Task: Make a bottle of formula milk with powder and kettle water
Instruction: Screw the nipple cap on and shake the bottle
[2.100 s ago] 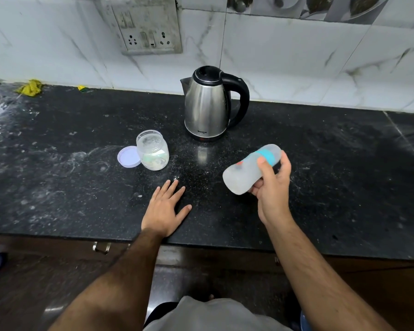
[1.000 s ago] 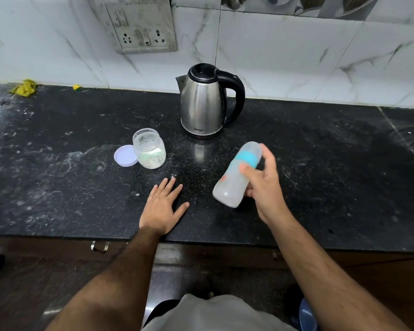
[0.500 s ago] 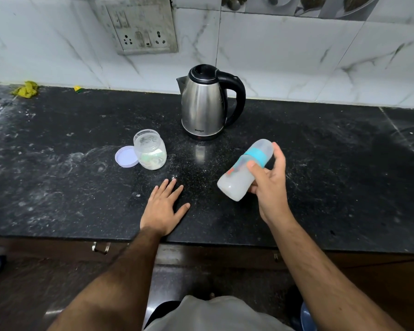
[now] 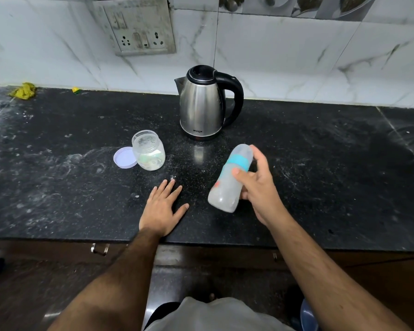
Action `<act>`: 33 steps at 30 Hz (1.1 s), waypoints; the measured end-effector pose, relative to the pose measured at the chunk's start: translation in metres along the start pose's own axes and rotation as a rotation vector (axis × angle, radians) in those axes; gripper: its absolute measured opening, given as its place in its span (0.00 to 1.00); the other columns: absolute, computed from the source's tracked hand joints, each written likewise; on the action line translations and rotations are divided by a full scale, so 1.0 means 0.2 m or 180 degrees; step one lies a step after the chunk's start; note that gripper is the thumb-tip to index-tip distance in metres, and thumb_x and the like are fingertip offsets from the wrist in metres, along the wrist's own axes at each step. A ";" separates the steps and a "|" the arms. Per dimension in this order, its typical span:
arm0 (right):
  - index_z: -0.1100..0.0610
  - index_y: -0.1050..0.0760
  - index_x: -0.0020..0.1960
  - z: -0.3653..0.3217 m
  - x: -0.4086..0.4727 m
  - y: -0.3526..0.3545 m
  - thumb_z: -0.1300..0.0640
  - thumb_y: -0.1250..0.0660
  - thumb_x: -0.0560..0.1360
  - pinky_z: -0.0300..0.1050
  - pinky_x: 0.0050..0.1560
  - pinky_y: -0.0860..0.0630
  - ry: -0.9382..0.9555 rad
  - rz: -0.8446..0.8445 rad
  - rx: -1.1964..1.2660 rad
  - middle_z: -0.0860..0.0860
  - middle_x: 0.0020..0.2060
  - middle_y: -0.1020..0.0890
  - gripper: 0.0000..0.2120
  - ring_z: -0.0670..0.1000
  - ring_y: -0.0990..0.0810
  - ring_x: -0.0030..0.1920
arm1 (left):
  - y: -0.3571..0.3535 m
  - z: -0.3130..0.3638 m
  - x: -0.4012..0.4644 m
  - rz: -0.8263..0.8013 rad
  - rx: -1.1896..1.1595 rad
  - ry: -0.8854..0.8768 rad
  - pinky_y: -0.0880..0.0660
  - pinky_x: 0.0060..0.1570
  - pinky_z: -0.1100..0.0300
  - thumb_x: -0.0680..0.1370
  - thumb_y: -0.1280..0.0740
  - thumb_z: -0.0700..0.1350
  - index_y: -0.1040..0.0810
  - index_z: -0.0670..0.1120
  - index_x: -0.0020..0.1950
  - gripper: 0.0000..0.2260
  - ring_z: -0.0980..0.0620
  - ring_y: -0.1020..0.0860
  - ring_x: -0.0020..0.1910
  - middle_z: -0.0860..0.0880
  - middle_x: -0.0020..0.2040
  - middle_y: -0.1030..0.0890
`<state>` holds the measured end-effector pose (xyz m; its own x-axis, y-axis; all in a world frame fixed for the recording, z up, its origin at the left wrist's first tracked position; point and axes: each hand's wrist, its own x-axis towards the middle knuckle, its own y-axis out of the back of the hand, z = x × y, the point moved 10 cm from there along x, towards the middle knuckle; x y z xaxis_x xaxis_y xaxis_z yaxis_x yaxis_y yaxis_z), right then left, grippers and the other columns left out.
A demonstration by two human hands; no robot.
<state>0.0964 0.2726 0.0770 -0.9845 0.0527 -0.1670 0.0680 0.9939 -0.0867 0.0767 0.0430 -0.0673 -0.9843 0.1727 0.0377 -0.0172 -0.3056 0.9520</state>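
Right grip (image 4: 253, 185) wraps bottle (image 4: 230, 180) (tilted).

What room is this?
Most likely a home kitchen: an electric kettle stands on a black stone countertop, with a tiled wall and a socket panel behind.

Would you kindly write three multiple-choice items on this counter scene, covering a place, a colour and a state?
1. Where does the lid lie?
A. left of the jar
B. on the kettle
C. in the right hand

2. What colour is the bottle's band?
A. red
B. turquoise
C. black

3. How is the left hand?
A. gripping the jar
B. flat on the counter
C. lifting the kettle

Key: 1 A, it lies against the open jar; 2 B, the band on the bottle held in the right hand is turquoise; 3 B, its fingers spread on the counter.
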 end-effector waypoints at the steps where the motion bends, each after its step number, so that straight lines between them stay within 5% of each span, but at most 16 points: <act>1: 0.46 0.45 0.78 0.00 -0.01 -0.01 0.62 0.34 0.79 0.64 0.50 0.20 0.0001 -0.0098 -0.0070 0.49 0.41 0.14 0.34 0.52 0.16 0.45 | 0.00 0.00 0.00 0.0001 0.0007 0.0002 0.52 0.78 0.51 0.76 0.52 0.68 0.36 0.52 0.76 0.34 0.52 0.49 0.79 0.51 0.80 0.42; 6: 0.47 0.46 0.78 -0.03 0.01 0.11 0.62 0.36 0.80 0.47 0.40 0.17 0.0121 0.0514 0.0382 0.39 0.39 0.15 0.32 0.45 0.15 0.43 | 0.00 0.00 0.00 -0.0002 -0.0005 -0.0001 0.53 0.78 0.52 0.76 0.52 0.68 0.36 0.52 0.77 0.33 0.52 0.49 0.79 0.51 0.80 0.43; 11: 0.47 0.45 0.78 -0.04 0.00 0.01 0.62 0.34 0.79 0.48 0.38 0.19 0.0003 -0.0054 0.0017 0.46 0.39 0.14 0.33 0.47 0.15 0.42 | -0.01 -0.01 0.00 -0.0007 0.0005 0.0011 0.54 0.78 0.52 0.76 0.51 0.68 0.36 0.52 0.77 0.33 0.53 0.50 0.79 0.51 0.80 0.43; 16: 0.47 0.45 0.78 -0.04 0.03 0.13 0.57 0.34 0.80 0.47 0.36 0.19 0.0033 0.0748 0.0599 0.48 0.49 0.17 0.31 0.55 0.15 0.52 | -0.01 -0.01 0.00 0.0008 -0.0005 0.0016 0.54 0.78 0.52 0.76 0.51 0.68 0.36 0.53 0.77 0.33 0.53 0.49 0.79 0.52 0.80 0.43; 21: 0.46 0.43 0.77 -0.03 0.00 0.02 0.59 0.32 0.79 0.45 0.32 0.20 -0.0079 0.0135 -0.0001 0.49 0.43 0.15 0.32 0.48 0.14 0.43 | -0.01 -0.01 0.00 0.0006 0.0033 0.0016 0.53 0.78 0.52 0.76 0.52 0.68 0.36 0.53 0.77 0.33 0.53 0.49 0.79 0.52 0.80 0.43; 26: 0.48 0.45 0.78 -0.06 0.02 0.13 0.58 0.34 0.80 0.45 0.30 0.21 0.0058 0.0724 0.0464 0.49 0.46 0.18 0.32 0.54 0.15 0.46 | -0.01 -0.01 0.00 0.0015 0.0024 0.0002 0.53 0.78 0.52 0.76 0.51 0.68 0.36 0.53 0.77 0.33 0.53 0.49 0.79 0.52 0.80 0.43; 30: 0.47 0.44 0.77 -0.07 -0.01 0.01 0.60 0.34 0.79 0.44 0.30 0.21 -0.0034 0.0084 0.0009 0.50 0.44 0.16 0.32 0.48 0.14 0.41 | -0.01 -0.01 0.00 0.0010 -0.0004 -0.0006 0.53 0.78 0.51 0.77 0.51 0.68 0.36 0.53 0.77 0.33 0.53 0.49 0.79 0.52 0.80 0.43; 33: 0.47 0.44 0.77 -0.10 -0.01 0.04 0.61 0.34 0.79 0.42 0.30 0.21 0.0108 0.0181 0.0081 0.49 0.42 0.16 0.32 0.46 0.15 0.40 | -0.01 -0.01 0.00 0.0001 0.0004 -0.0007 0.53 0.78 0.52 0.77 0.51 0.68 0.36 0.53 0.77 0.33 0.53 0.50 0.79 0.52 0.80 0.44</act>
<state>0.0963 0.2816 0.0958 -0.9839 0.1128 -0.1389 0.1276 0.9865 -0.1031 0.0756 0.0420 -0.0705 -0.9838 0.1748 0.0387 -0.0166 -0.3045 0.9524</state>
